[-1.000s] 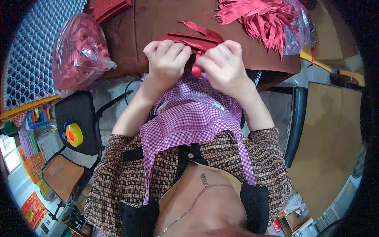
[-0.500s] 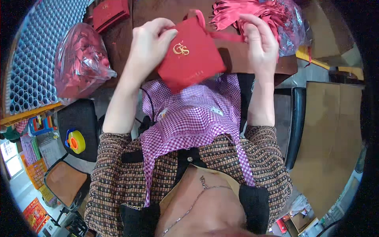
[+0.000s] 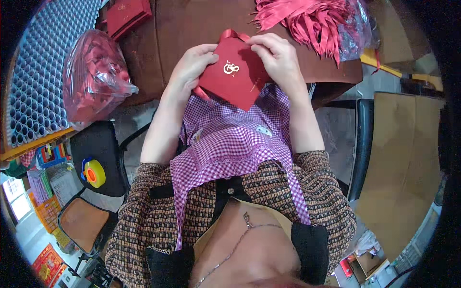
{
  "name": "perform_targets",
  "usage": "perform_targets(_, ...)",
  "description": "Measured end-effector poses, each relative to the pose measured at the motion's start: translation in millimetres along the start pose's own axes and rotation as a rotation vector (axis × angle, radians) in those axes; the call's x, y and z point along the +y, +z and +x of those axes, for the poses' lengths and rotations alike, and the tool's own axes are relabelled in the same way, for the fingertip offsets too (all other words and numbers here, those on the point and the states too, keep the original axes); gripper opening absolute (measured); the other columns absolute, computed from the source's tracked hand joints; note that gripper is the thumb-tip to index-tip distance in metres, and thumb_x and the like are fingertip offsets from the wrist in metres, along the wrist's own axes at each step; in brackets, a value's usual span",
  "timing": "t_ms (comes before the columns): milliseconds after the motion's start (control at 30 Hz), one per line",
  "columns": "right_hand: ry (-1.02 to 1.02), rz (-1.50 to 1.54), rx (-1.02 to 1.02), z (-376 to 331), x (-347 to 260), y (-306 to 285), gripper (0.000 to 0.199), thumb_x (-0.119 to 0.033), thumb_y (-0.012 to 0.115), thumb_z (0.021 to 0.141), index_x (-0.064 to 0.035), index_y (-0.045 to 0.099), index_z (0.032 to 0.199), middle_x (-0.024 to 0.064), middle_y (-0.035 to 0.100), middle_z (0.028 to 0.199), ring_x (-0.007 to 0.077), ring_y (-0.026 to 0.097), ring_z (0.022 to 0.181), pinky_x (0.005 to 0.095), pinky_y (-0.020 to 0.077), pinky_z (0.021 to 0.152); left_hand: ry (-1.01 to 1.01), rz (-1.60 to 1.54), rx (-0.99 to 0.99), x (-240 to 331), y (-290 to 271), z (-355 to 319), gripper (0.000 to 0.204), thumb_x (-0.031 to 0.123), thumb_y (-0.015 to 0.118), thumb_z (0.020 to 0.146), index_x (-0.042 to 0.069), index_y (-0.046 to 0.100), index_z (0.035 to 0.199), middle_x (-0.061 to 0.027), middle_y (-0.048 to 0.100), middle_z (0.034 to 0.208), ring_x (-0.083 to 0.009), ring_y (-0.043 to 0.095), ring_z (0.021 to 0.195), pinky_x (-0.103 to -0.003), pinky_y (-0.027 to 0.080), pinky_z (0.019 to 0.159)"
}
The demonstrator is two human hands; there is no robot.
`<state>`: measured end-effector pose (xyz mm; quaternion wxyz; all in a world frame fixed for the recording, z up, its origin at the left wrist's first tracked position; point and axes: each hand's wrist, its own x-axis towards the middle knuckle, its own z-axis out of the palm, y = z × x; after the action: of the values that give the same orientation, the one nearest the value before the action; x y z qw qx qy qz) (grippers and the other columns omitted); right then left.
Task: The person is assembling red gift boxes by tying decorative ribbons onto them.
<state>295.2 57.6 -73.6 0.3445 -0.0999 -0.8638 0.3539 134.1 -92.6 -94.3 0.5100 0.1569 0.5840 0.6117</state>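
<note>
The fingers [image 3: 210,58] of the left hand [image 3: 188,68] pinch one side of the red bag [image 3: 237,81], while the right hand [image 3: 278,56] clamps its upper edge beside the red ribbon [image 3: 228,33], above the checked apron [image 3: 235,141].

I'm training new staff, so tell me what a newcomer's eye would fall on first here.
Probably the square red packet with a gold emblem, held between the left hand and the right hand at upper centre. Next come the bundle of glossy red ribbons, upper right, and the clear plastic bag of red pieces, upper left.
</note>
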Motion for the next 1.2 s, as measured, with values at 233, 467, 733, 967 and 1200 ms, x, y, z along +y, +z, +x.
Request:
perform_targets(233,0.209,-0.017,-0.036,-10,-1,24,0.012,-0.01,0.067,0.078,-0.005,0.067,0.089,0.0085,0.068,0.08,0.023,0.063,0.08,0.0325,0.0496,0.072,0.123,0.068,-0.065,-12,4,-5,0.039,0.0,0.054,0.084,-0.007,0.052,0.122,-0.0119,0.066,0.102,-0.0138,0.063,0.086,-0.024,0.051,0.077)
perform_targets(467,0.058,-0.065,0.08,-16,6,40,0.008,-0.012,0.067,0.077,-0.0056,0.066,0.082,0.0064,0.067,0.083,0.0222,0.062,0.082,0.0334,0.0416,0.082,0.154,0.251,-0.069,0,15,-17,0.038,0.001,0.054,0.087,-0.005,0.051,0.125,-0.0102,0.065,0.104,-0.0133,0.062,0.089,-0.025,0.05,0.079)
perform_targets(733,0.077,-0.102,0.084,-17,5,44,0.009,-0.013,0.068,0.077,-0.0047,0.064,0.081,0.0086,0.067,0.082,0.024,0.063,0.081,0.0348,0.0423,0.082,0.211,0.317,-0.077,-5,17,-15,0.036,0.001,0.053,0.088,-0.005,0.052,0.124,-0.008,0.066,0.101,-0.011,0.062,0.087,-0.024,0.05,0.077)
perform_targets(967,-0.014,-0.191,0.078,-18,2,46,0.009,-0.012,0.067,0.077,-0.0051,0.063,0.079,0.0082,0.065,0.077,0.0249,0.062,0.077,0.0371,0.0413,0.08,0.2,0.34,-0.061,-2,21,-18,0.036,0.0,0.053,0.088,-0.006,0.052,0.124,-0.0072,0.066,0.101,-0.0103,0.061,0.087,-0.024,0.05,0.077)
perform_targets(1200,-0.137,-0.394,-0.031,-13,-13,43,0.005,-0.007,0.062,0.076,-0.0054,0.058,0.077,0.0097,0.061,0.073,0.0266,0.059,0.072,0.0395,0.0396,0.074,0.356,0.745,0.065,-11,19,-13,0.035,0.001,0.054,0.086,-0.007,0.054,0.12,-0.0084,0.066,0.098,-0.0114,0.061,0.085,-0.025,0.05,0.077)
